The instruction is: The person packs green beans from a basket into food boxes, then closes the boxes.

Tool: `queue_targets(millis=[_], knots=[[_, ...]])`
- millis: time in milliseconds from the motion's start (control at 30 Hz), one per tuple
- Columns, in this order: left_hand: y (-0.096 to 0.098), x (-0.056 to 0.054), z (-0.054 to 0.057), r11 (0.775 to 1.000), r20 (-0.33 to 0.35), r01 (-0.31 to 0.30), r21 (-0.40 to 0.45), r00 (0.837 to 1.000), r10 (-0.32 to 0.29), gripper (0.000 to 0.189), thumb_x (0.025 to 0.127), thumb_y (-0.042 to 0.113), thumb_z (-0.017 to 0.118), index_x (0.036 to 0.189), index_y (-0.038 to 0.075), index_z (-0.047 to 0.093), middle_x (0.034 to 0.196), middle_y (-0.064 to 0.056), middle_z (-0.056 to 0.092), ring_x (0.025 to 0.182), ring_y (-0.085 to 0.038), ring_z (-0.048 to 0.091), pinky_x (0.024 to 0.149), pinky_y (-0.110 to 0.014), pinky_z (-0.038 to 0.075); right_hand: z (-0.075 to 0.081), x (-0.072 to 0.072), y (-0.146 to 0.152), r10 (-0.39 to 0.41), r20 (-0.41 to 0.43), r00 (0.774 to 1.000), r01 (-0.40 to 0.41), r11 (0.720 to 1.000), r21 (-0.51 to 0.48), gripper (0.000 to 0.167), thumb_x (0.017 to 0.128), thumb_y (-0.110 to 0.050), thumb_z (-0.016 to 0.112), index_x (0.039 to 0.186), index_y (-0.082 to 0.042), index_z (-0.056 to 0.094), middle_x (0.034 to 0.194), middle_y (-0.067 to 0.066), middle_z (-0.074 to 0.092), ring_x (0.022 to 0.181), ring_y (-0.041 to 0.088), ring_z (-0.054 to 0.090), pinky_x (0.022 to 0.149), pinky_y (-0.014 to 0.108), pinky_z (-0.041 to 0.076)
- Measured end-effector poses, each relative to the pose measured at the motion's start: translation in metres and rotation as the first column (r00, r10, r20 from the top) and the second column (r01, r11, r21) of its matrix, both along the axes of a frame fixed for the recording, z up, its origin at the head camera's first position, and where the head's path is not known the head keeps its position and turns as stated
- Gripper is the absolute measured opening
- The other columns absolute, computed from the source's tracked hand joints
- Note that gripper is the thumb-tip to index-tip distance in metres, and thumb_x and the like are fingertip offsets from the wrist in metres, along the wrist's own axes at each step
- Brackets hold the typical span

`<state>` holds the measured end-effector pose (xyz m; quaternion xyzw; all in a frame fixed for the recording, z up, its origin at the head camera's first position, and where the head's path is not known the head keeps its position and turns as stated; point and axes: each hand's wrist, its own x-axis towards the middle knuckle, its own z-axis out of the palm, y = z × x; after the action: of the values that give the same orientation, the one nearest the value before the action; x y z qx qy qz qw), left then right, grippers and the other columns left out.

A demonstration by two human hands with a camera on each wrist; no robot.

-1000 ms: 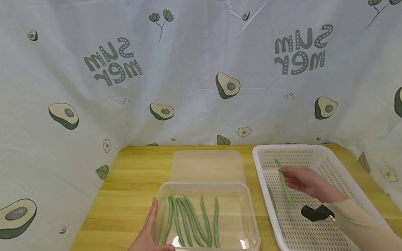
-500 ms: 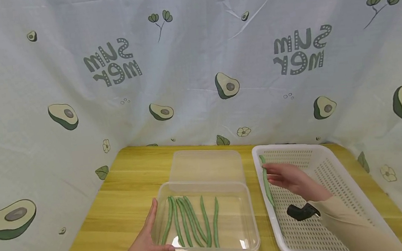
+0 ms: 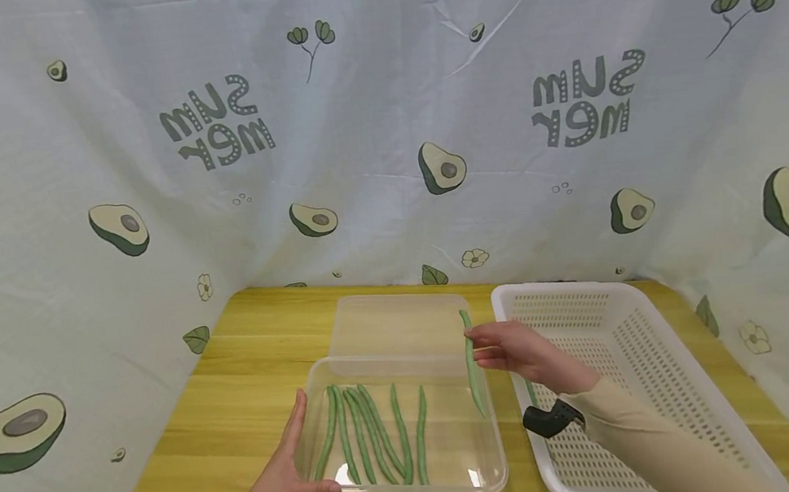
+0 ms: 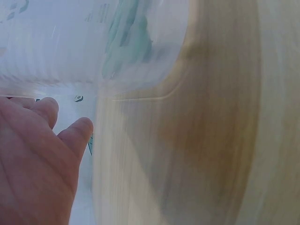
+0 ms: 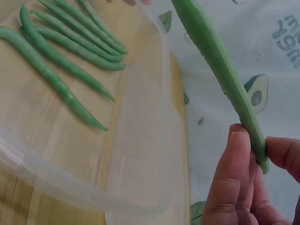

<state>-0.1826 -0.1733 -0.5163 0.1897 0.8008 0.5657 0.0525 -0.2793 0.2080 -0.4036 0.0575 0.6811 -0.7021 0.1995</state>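
My right hand (image 3: 534, 356) pinches a green bean (image 3: 473, 376) near its far end, over the right side of a clear plastic box (image 3: 457, 456). In the right wrist view the thumb and fingertips grip that bean (image 5: 225, 75) close to one end. Inside the box several green beans (image 5: 61, 89) lie side by side, mostly toward the left. My left hand (image 3: 283, 481) spreads its straight fingers along the box's left wall, the thumb at the front corner. Its fingers (image 4: 77, 133) show beside the box wall (image 4: 51, 51) in the left wrist view.
A clear lid (image 3: 404, 323) lies flat behind the box. To the right stands a white perforated basket (image 3: 606, 466), with another green bean (image 3: 531, 393) by its left wall. A printed curtain (image 3: 349, 120) hangs around the wooden table (image 3: 189, 435).
My right hand has carried the green bean leftward, out from above the basket to over the box's right side. The left hand stays at the box.
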Motion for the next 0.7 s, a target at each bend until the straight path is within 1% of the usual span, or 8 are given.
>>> queue_targets(millis=[100,167,300,533,700], knots=[[0.000,0.001,0.000,1.000,-0.005,-0.002,-0.008,1.000,0.002,0.128,0.068,0.014,0.086,0.152,0.016,-0.010,0.156,-0.011,-0.015,0.137,-0.045,-0.007,0.094,-0.076,0.009,-0.004,0.001,-0.010,0.022,0.005,1.000,-0.022,1.000,0.008,0.029,0.092,-0.010,0.061,0.113,0.009,0.056,0.095,0.008,0.056,0.077,0.015,0.063,0.073,0.026,0.054],[0.000,0.001,0.000,1.000,-0.006,-0.003,-0.011,1.000,0.003,0.128,0.068,0.014,0.086,0.152,0.017,-0.010,0.156,-0.010,-0.015,0.137,-0.046,-0.006,0.094,-0.076,0.009,-0.006,0.003,-0.017,0.048,0.005,0.999,-0.048,0.999,0.011,0.028,0.092,-0.011,0.061,0.112,0.009,0.056,0.097,0.009,0.056,0.079,0.016,0.063,0.075,0.027,0.054],[-0.001,0.001,-0.001,1.000,-0.004,-0.001,-0.006,1.000,0.001,0.128,0.068,0.014,0.086,0.152,0.017,-0.011,0.156,-0.010,-0.015,0.137,-0.046,-0.007,0.094,-0.076,0.009,-0.012,0.005,-0.029,0.103,-0.001,0.995,-0.103,0.995,0.013,0.025,0.092,-0.012,0.062,0.108,0.007,0.059,0.096,0.009,0.056,0.080,0.018,0.064,0.075,0.028,0.054],[-0.001,0.000,-0.001,1.000,-0.009,0.000,-0.009,1.000,0.000,0.128,0.068,0.014,0.086,0.152,0.018,-0.011,0.156,-0.010,-0.014,0.138,-0.045,-0.007,0.095,-0.075,0.010,-0.023,0.010,-0.052,0.122,0.027,0.992,-0.123,0.992,0.025,0.024,0.091,-0.011,0.062,0.106,0.009,0.060,0.087,0.010,0.062,0.072,0.016,0.065,0.070,0.029,0.055],[-0.001,0.000,-0.001,1.000,-0.008,-0.002,-0.009,1.000,0.002,0.128,0.068,0.014,0.086,0.152,0.018,-0.011,0.156,-0.010,-0.014,0.138,-0.045,-0.007,0.095,-0.075,0.010,-0.031,0.014,-0.062,0.135,0.043,0.990,-0.137,0.990,0.032,0.023,0.091,-0.009,0.062,0.104,0.010,0.060,0.087,0.011,0.063,0.071,0.017,0.066,0.069,0.030,0.056]])
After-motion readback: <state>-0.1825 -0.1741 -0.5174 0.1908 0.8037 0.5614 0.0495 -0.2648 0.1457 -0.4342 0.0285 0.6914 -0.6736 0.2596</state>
